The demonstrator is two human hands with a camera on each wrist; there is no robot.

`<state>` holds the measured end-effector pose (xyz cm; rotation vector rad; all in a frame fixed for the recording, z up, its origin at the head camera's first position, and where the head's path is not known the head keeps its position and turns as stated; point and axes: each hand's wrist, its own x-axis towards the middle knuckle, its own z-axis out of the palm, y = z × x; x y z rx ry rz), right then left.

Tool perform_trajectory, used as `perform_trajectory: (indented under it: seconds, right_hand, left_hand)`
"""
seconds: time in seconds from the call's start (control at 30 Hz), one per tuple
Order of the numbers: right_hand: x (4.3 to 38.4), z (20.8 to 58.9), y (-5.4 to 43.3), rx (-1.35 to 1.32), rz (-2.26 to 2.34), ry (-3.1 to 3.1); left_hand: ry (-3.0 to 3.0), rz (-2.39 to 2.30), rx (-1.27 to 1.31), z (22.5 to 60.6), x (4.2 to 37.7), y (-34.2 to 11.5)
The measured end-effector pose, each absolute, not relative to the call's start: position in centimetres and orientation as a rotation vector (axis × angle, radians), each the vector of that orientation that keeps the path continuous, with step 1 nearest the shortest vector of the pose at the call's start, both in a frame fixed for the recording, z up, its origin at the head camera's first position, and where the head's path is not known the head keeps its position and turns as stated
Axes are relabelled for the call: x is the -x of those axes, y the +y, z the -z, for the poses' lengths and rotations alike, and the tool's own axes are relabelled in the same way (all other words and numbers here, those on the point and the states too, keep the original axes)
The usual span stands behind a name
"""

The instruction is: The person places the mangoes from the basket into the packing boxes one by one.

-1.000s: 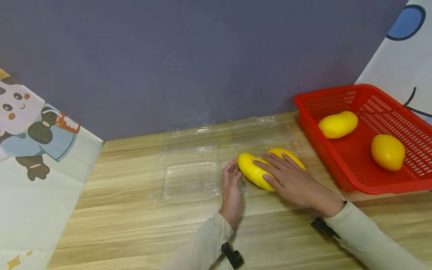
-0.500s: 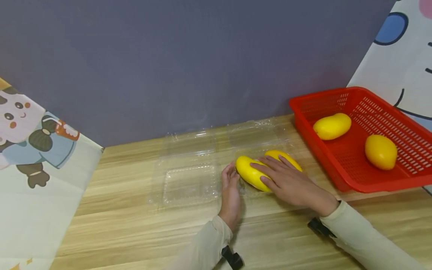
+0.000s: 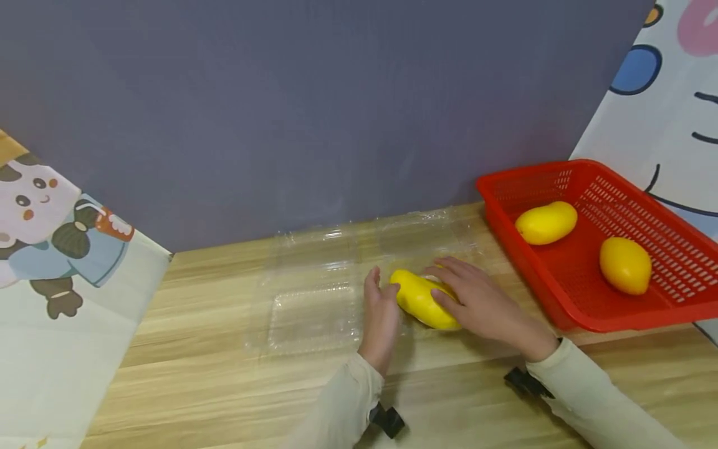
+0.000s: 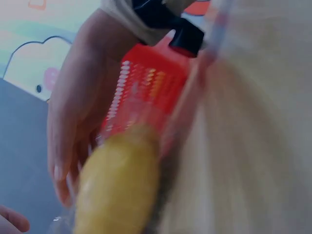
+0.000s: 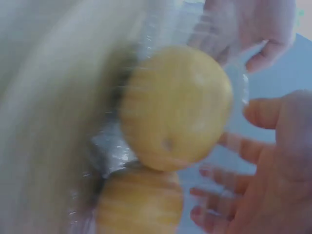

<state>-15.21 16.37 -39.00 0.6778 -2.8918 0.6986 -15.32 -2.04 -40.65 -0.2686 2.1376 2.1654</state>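
Two yellow mangoes sit side by side in the base of a clear plastic clamshell box, whose raised lid [image 3: 417,234] stands behind them. The left mango [image 3: 421,299] shows plainly in the head view. Most of the right mango [image 5: 141,202] is hidden there behind my right hand [image 3: 488,305], which arches over it with fingers spread and thumb near the left mango. In the right wrist view those fingers [image 5: 239,183] are loosely extended beside the fruit. My left hand [image 3: 381,318] stands at the box's left side, fingers fairly straight, thumb tip close to the left mango.
An open clear clamshell box [image 3: 314,315] lies to the left on the wooden table [image 3: 196,362]. At the right stands a red perforated basket [image 3: 533,268] holding two more mangoes [image 3: 546,222]. A grey wall [image 3: 336,125] rises behind.
My right hand has eased off the top of the mangoes and tilted, its fingers shifting back over the right one. The left thumb has come out toward the left mango.
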Motion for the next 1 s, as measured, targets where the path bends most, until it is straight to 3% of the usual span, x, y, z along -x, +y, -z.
perform_trajectory:
  seconds: [0.37,0.6,1.0]
  right_hand:
    - [19.5,37.9,18.0,-0.214,-1.131,-2.874]
    - [20.0,38.3,19.5,0.125,-1.683,-2.778]
    - [20.5,38.4,19.0,0.210,-1.975,-2.676]
  left_hand:
    - [2.031,-2.179,0.323,40.2,18.2,-3.7]
    - [1.940,-2.184,0.256,40.5,19.1,-3.6]
    - [1.883,-2.194,0.300,39.9,19.4,-4.1]
